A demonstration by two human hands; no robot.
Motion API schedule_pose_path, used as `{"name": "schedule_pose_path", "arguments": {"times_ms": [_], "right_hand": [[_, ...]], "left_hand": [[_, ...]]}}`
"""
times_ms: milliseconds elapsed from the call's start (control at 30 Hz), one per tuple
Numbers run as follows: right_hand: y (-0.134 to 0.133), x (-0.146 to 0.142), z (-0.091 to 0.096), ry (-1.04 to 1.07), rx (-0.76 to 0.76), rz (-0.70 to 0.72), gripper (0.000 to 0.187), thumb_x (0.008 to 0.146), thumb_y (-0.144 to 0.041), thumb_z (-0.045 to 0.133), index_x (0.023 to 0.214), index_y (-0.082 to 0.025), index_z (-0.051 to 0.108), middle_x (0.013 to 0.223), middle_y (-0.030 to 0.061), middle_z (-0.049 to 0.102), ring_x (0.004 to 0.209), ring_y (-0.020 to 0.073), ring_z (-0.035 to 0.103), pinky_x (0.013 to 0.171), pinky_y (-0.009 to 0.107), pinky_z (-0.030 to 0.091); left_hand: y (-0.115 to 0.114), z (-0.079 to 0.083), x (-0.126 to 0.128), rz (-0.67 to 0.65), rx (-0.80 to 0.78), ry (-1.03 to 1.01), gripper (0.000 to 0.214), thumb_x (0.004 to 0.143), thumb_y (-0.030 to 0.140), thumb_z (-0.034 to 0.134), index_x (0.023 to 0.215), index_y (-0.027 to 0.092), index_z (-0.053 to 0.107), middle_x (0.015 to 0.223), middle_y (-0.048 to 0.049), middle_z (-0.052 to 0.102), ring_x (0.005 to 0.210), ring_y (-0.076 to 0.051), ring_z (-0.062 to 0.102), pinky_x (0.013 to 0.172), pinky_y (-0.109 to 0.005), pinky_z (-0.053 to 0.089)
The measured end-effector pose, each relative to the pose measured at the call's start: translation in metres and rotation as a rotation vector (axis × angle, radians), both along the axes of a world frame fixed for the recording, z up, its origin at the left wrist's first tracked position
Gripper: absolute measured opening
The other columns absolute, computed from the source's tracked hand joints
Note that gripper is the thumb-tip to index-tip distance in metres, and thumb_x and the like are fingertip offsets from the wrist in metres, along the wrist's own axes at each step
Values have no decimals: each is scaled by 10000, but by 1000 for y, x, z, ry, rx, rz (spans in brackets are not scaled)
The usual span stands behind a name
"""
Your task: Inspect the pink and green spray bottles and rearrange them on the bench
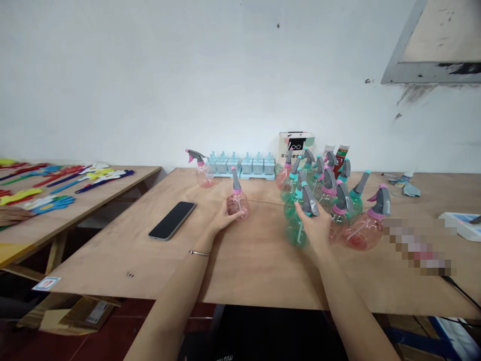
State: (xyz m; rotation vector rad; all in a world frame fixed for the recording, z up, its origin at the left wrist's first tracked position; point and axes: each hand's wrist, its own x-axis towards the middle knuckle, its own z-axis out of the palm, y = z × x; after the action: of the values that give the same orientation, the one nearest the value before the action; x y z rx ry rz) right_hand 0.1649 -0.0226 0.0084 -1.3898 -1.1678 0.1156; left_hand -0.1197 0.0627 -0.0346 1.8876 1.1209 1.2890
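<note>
At the middle of the frame, the left hand wraps the round body of a pink spray bottle upright on the bench; right of centre, the right hand seems to grasp a green spray bottle near its grey head, though blur and overlap hide its fingers. The clear plastic looks light, smooth, probably slippery and slightly flexible; the narrow collar should give the surer hold.

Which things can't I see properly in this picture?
In the head view:
Green bottle: its neck is partly covered by the right hand.
Back bottles: partly hidden by front bottles.
Blocky strip: pixelated, so I can't tell what it is.
White tray: cut off by the right edge.
Box: writing too small, partly behind sprayers.
</note>
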Motion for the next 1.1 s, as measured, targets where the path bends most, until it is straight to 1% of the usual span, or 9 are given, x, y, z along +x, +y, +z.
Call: {"name": "schedule_pose_path", "arguments": {"times_ms": [233, 400, 533, 633, 733, 833, 967, 1033, 1100], "right_hand": [[11, 5, -13, -67, 78, -117, 686, 696, -568, 725, 1280, -250, 554, 1051, 76, 724, 939, 271, 686, 858, 432, 522], [12, 16, -18, -274, 631, -167, 897, 594, -497, 840, 1325, -217, 403, 1125, 119, 605, 985, 265, 629, 779, 406, 551], [-5, -3, -12, -487, 1066, -185, 610, 688, -456, 769, 1210, -294, 498, 975, 44, 541, 774, 193, 575, 621, 334, 538], [-5, -42, -2, -501, 757, 181, 455, 779, -324, 681, 1199, -294, 509, 1042, 56, 583, 932, 224, 620, 795, 397, 560], [15, -80, 10, -316, 382, 468, 673, 751, -397, 693, 1337, -216, 416, 1278, 144, 532, 1183, 289, 546, 988, 496, 482], [37, -98, 18, -86, 152, 708, 690, 729, -400, 703, 1334, -203, 433, 1285, 135, 562, 1196, 269, 550, 1019, 464, 455], [46, -95, 19, 281, 54, 839, 466, 694, -359, 714, 1124, -223, 596, 1132, 78, 678, 1141, 247, 603, 1016, 412, 458], [46, -89, 16, 560, -21, 929, 345, 693, -381, 675, 999, -226, 640, 1000, 61, 727, 1100, 251, 638, 970, 399, 496], [46, -83, 13, 832, -125, 1043, 268, 680, -386, 624, 888, -220, 649, 870, 61, 746, 1040, 267, 673, 895, 402, 542]], "left_hand": [[7, -13, -2, -139, -108, -202, 843, 628, 408, 841, 1341, 184, 452, 1222, -130, 636, 1235, -348, 552, 1109, -573, 376], [7, -16, 1, -111, -131, -214, 820, 614, 389, 848, 1308, 176, 467, 1247, -146, 613, 1223, -341, 562, 1079, -558, 408], [8, -20, 8, -51, 4, -185, 818, 619, 407, 840, 1311, 193, 460, 1327, -147, 555, 1283, -343, 504, 1106, -529, 377], [2, -22, 16, -139, 120, -194, 799, 663, 466, 803, 1329, 195, 456, 1328, -146, 554, 1272, -338, 509, 1101, -510, 377], [-9, -19, 25, -259, 208, -109, 821, 642, 550, 792, 1320, 192, 497, 1299, -144, 583, 1242, -345, 531, 1081, -493, 396], [-19, -17, 28, -285, 281, 31, 899, 584, 634, 786, 1315, 180, 530, 1288, -157, 598, 1220, -371, 543, 1065, -506, 397], [-14, -19, 23, -114, 292, -109, 879, 722, 870, 378, 1176, 159, 622, 1029, -146, 705, 984, -316, 660, 947, -488, 475], [-5, -20, 17, 61, 247, -221, 861, 833, 805, 142, 1137, 161, 626, 924, -127, 717, 900, -275, 676, 932, -476, 480], [2, -21, 12, 206, 175, -187, 751, 896, 720, 182, 1176, 161, 599, 1052, -145, 703, 1019, -275, 653, 990, -464, 444]]}}
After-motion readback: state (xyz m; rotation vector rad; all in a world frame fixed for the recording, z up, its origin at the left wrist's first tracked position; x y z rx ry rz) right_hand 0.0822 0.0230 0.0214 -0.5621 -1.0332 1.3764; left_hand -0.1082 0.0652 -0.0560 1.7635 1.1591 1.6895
